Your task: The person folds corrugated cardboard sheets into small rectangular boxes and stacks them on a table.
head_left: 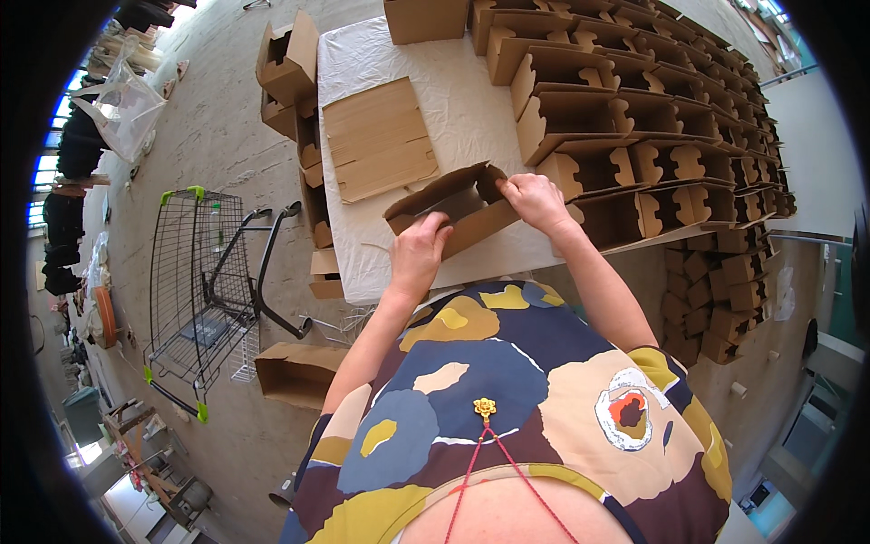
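Observation:
A narrow brown cardboard box (485,225) with its top open stands tilted at the near edge of a white-covered table (462,82). My left hand (419,252) grips its near left side, fingers bent over the rim. At the box's right end my right hand (536,201) pinches the upper corner between thumb and fingers. Both hands are closed on the cardboard. Beyond the box, to the left, flat cardboard sheets (381,136) lie on the table. The box's underside is hidden.
Rows of open cardboard boxes (580,113) fill the table's right side. More boxes (288,68) are stacked along its left edge. A wire shopping cart (199,290) and an open box (294,374) are on the floor at left; small boxes (716,290) are piled at right.

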